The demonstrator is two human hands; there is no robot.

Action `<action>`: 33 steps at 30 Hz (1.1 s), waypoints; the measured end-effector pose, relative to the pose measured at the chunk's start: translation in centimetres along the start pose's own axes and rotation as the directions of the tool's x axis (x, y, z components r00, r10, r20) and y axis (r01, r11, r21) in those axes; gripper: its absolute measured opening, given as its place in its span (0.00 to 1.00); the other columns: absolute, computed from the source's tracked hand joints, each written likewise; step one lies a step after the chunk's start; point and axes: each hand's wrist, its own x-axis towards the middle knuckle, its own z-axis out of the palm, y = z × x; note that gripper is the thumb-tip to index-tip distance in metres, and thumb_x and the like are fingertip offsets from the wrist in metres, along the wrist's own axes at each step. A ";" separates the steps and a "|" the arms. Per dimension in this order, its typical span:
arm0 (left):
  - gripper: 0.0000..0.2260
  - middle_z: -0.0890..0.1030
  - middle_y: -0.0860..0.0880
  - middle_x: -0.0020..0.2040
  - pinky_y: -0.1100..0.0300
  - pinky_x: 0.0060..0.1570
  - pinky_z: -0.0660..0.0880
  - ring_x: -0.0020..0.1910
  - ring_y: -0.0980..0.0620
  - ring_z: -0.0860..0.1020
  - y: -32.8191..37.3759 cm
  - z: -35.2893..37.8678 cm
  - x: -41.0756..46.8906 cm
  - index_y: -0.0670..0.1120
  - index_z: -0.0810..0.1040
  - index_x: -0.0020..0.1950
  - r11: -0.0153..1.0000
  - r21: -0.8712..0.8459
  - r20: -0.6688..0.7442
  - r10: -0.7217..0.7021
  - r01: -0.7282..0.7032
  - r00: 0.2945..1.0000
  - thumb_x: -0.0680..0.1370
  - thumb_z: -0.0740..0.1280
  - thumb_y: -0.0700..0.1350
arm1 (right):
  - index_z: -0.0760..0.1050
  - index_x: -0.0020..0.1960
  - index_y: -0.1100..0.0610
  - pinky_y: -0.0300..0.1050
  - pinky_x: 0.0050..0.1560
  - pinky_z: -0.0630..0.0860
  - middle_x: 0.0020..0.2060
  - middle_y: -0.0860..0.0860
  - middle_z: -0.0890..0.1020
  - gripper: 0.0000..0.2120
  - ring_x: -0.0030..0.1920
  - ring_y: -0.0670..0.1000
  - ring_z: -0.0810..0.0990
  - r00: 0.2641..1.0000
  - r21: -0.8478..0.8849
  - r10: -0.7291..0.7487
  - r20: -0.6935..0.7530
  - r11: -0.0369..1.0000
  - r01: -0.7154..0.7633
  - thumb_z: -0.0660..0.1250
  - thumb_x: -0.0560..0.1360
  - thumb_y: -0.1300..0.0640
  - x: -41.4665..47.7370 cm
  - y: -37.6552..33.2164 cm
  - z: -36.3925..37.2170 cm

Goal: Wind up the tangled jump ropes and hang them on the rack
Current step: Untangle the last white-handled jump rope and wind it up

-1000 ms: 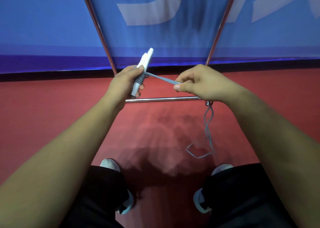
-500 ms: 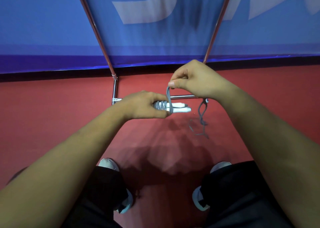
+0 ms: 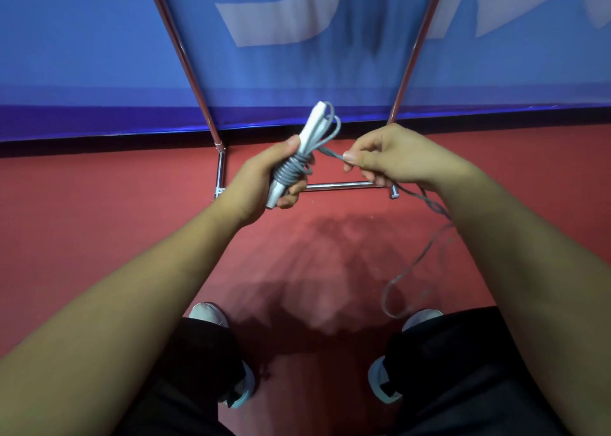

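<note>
The left hand (image 3: 264, 179) is gripping the white jump rope handles (image 3: 312, 126), its fingers curling round them where the grey rope coils (image 3: 292, 171) are wrapping their middle. The handles are tilting up and away above the red floor (image 3: 99, 237). The right hand (image 3: 396, 157) is pinching the rope just beside the coils between thumb and forefinger, with the loose tail (image 3: 406, 270) trailing under the right forearm toward the floor. The chrome rack (image 3: 337, 185) is standing just behind the hands, in front of a blue banner (image 3: 99, 55).

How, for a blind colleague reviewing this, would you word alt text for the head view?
The left hand grips white handles with grey rope coiled round them; the right hand pinches the loose rope, which trails downward. Behind stand a chrome rack and blue banner.
</note>
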 end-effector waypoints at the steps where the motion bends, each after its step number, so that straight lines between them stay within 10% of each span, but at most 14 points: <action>1: 0.17 0.72 0.45 0.31 0.61 0.23 0.55 0.24 0.53 0.68 0.2 -0.1 0.1 0.41 0.69 0.62 0.999 -0.039 -0.034 0.014 -0.016 0.999 0.80 0.58 0.51 | 0.82 0.45 0.58 0.38 0.27 0.71 0.26 0.50 0.74 0.11 0.26 0.47 0.72 1.000 -0.019 0.006 0.026 1.000 -0.005 0.67 0.80 0.52 -0.1 0.0 0.0; 16: 0.12 0.77 0.45 0.37 0.60 0.30 0.70 0.30 0.48 0.72 -0.2 -3.4 0.9 0.46 0.74 0.57 0.998 -0.003 -0.242 -0.055 0.056 0.969 0.82 0.62 0.54 | 0.82 0.51 0.52 0.39 0.30 0.71 0.27 0.48 0.74 0.05 0.25 0.47 0.72 0.999 -0.188 0.009 0.044 0.982 0.000 0.68 0.79 0.54 -1.1 -1.1 0.8; 20: 0.09 0.79 0.50 0.37 0.59 0.32 0.71 0.31 0.52 0.75 -0.8 -2.5 0.9 0.47 0.77 0.55 0.942 0.323 -0.307 0.012 0.092 0.952 0.83 0.64 0.52 | 0.84 0.54 0.57 0.41 0.47 0.74 0.44 0.49 0.85 0.09 0.43 0.45 0.79 0.988 -0.304 -0.119 0.100 0.942 0.145 0.69 0.78 0.53 -1.0 -2.2 1.8; 26: 0.13 0.81 0.61 0.40 0.57 0.42 0.75 0.33 0.65 0.75 -1.5 -2.9 0.9 0.59 0.79 0.61 0.467 0.878 -0.112 -0.017 0.107 0.994 0.78 0.68 0.60 | 0.85 0.48 0.58 0.36 0.28 0.62 0.29 0.54 0.76 0.07 0.27 0.43 0.67 0.980 -0.320 -0.168 0.103 0.928 0.193 0.70 0.77 0.57 -0.9 -2.7 2.3; 33: 0.06 0.81 0.57 0.38 0.63 0.37 0.72 0.35 0.57 0.76 -0.5 -1.5 -0.2 0.62 0.81 0.52 0.586 0.811 0.114 -0.182 0.015 0.977 0.80 0.65 0.57 | 0.86 0.46 0.56 0.45 0.49 0.76 0.42 0.47 0.86 0.04 0.46 0.48 0.82 0.980 -0.241 -0.171 -0.103 0.960 0.142 0.72 0.75 0.57 -0.4 -2.3 1.3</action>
